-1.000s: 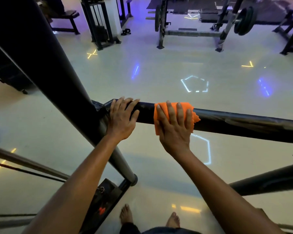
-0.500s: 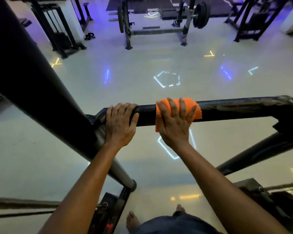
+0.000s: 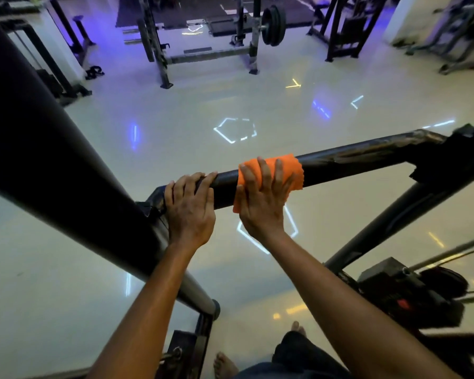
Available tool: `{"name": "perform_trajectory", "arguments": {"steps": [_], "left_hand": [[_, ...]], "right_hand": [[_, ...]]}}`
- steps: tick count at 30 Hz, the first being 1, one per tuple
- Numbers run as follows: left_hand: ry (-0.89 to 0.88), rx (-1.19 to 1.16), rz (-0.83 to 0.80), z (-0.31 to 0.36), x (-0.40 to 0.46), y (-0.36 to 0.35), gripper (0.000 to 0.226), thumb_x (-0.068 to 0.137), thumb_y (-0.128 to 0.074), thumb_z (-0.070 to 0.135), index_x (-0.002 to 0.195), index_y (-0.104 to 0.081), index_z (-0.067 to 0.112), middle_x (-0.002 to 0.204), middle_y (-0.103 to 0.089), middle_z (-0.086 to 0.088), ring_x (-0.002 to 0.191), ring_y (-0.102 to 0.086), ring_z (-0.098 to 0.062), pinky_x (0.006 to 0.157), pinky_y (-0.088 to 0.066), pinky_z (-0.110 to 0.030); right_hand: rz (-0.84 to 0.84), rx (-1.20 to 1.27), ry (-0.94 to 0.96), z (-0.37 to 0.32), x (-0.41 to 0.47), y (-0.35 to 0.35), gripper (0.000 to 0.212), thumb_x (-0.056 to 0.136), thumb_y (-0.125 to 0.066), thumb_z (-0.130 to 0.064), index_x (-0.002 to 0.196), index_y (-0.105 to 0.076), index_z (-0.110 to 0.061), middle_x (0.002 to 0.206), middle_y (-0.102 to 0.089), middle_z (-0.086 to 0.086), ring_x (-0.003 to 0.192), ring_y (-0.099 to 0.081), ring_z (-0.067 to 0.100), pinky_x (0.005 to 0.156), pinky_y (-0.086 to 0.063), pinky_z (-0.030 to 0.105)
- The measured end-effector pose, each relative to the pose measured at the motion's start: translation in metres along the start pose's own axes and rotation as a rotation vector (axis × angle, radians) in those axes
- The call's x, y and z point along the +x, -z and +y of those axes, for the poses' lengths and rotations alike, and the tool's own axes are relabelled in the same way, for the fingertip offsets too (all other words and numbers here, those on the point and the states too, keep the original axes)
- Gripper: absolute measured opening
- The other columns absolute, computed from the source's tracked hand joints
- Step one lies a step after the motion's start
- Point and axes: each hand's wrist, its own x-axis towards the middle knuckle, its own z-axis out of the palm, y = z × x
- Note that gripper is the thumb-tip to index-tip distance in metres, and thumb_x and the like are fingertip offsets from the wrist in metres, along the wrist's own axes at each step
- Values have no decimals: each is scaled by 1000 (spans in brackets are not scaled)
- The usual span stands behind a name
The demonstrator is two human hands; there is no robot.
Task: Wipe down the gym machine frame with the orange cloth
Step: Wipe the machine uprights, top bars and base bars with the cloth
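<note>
Where left hand [image 3: 190,209] grips: right hand [image 3: 260,203], orange cloth [image 3: 290,168], crossbar [image 3: 353,162].

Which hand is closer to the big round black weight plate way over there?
The right hand. It presses the orange cloth on the black metal frame bar, more directly below the black round weight plate. The left hand holds the bar further left.

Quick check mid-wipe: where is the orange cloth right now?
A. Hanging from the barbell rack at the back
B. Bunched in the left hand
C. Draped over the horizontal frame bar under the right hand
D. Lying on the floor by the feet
C: the orange cloth wraps over the horizontal frame bar with the right hand spread on it, while the left hand grips bare bar beside it.
</note>
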Motion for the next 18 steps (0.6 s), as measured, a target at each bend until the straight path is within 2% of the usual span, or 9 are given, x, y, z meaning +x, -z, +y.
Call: {"name": "perform_trajectory", "arguments": {"steps": [3,7,10,13,16,18], "left_hand": [[-10,-40,-9,-3,-1,1,46,109,-38,30,152,-54,32,153,-54,3,144,-42,-27,127,-13,-49],[-16,-108,5,-6,-1,5,49,107,-40,24,155,-52,25,152,-58,3,146,-44,-25,128,-12,-43],[-17,-121,0,-7,-2,5,51,108,-38,25,157,-50,24,153,-57,2,147,-44,-24,129,-12,-43],[-22,-123,12,-6,-2,3,50,107,-39,25,155,-52,23,152,-58,2,147,-45,-25,128,-15,-45],[-24,-116,8,-7,-2,2,50,107,-38,26,155,-53,22,153,-58,1,147,-46,-26,128,-15,-45],[-31,-119,-1,-8,-2,3,50,108,-38,26,155,-52,23,154,-58,1,148,-45,-25,128,-15,-45]], "right_hand": [[-29,24,129,-34,-17,-23,56,112,-54,-41,166,-43,-29,178,-22,13,167,-2,45,125,-2,78],[83,-87,312,28,-8,-21,68,106,-65,-36,168,-38,-35,177,-28,11,164,-21,44,128,-13,73],[103,-65,114,62,-5,-14,69,110,-56,-40,171,-26,-29,179,-12,18,165,-5,49,125,-11,77],[97,116,-80,10,-14,-25,60,116,-38,-42,172,-26,-23,181,2,19,164,14,51,126,-3,77],[27,117,56,-34,-28,-43,64,117,-41,-40,173,-15,-24,179,12,21,161,17,56,126,2,78],[33,69,197,-16,-29,-44,71,113,-50,-35,172,-12,-29,179,3,20,162,8,57,125,-2,80]]}}
